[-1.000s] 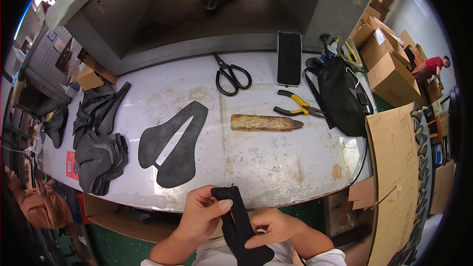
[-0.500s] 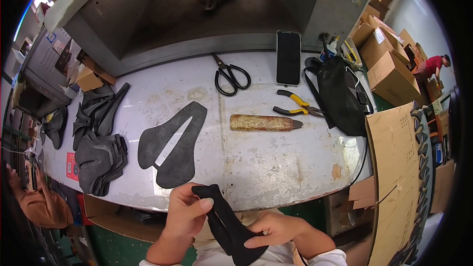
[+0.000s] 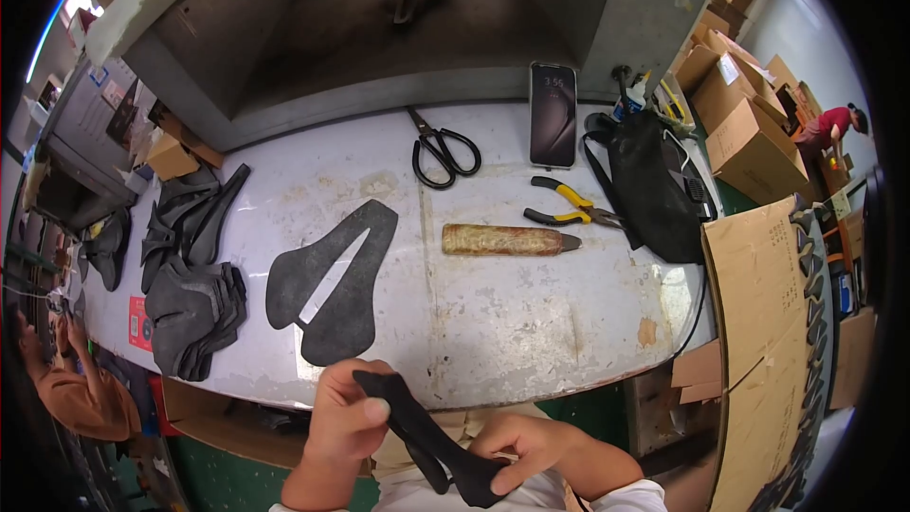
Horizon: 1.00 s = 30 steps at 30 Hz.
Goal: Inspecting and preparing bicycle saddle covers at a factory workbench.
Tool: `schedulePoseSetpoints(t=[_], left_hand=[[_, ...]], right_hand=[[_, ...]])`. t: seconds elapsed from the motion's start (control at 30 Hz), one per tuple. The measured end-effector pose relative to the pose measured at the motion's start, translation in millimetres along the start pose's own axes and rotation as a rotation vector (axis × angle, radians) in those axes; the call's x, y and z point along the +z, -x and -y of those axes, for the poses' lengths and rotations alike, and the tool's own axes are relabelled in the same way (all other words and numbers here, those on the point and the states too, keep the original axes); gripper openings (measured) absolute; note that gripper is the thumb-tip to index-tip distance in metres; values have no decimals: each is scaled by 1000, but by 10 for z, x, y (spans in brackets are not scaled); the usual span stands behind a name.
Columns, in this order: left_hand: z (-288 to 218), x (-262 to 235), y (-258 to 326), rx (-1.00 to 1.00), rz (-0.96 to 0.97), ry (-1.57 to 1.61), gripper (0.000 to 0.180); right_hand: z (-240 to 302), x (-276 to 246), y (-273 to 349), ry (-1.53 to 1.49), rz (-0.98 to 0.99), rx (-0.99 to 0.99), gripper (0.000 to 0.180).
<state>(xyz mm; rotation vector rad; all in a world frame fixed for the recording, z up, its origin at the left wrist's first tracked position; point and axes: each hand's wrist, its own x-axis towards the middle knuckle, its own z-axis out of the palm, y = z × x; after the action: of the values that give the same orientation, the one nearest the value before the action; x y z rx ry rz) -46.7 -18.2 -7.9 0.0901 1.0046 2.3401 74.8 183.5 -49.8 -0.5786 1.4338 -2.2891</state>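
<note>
Both my hands hold a black saddle-shaped piece [image 3: 427,436] close to my body, below the table's front edge. My left hand [image 3: 346,417] pinches its narrow end with the thumb on top. Around its wider end, my right hand [image 3: 526,446] closes. The piece runs at a slant from upper left to lower right. Just beyond my left hand, a flat black saddle-shaped cutout [image 3: 332,284] with a long slot lies on the worn white table [image 3: 493,322].
A stack of black pieces [image 3: 190,308] and more black shells [image 3: 194,213] lie at the left. Scissors [image 3: 438,147], a phone [image 3: 553,114], yellow-handled pliers [image 3: 569,213], a brown wrapped stick [image 3: 507,240] and a black bag [image 3: 654,185] lie farther back. Cardboard [image 3: 768,322] stands at right. Other people work at far left and far right.
The black piece turned from upright to slanted. My left hand shifted to its narrow end and my right hand slid down to the wide end.
</note>
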Motion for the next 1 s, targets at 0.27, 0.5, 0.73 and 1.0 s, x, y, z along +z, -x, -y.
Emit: schedulePoseSetpoints(t=[0.27, 0.5, 0.73, 1.0], left_hand=[[210, 221, 67, -222, 186, -195, 21], [119, 196, 98, 193, 364, -951, 18], [321, 259, -30, -119, 355, -315, 19], [180, 288, -57, -114, 366, -687, 30]], right_hand=[[370, 146, -279, 557, -666, -150, 25], [335, 257, -225, 427, -729, -130, 18], [424, 325, -201, -33, -711, -145, 18], [254, 238, -172, -700, -714, -112, 14]])
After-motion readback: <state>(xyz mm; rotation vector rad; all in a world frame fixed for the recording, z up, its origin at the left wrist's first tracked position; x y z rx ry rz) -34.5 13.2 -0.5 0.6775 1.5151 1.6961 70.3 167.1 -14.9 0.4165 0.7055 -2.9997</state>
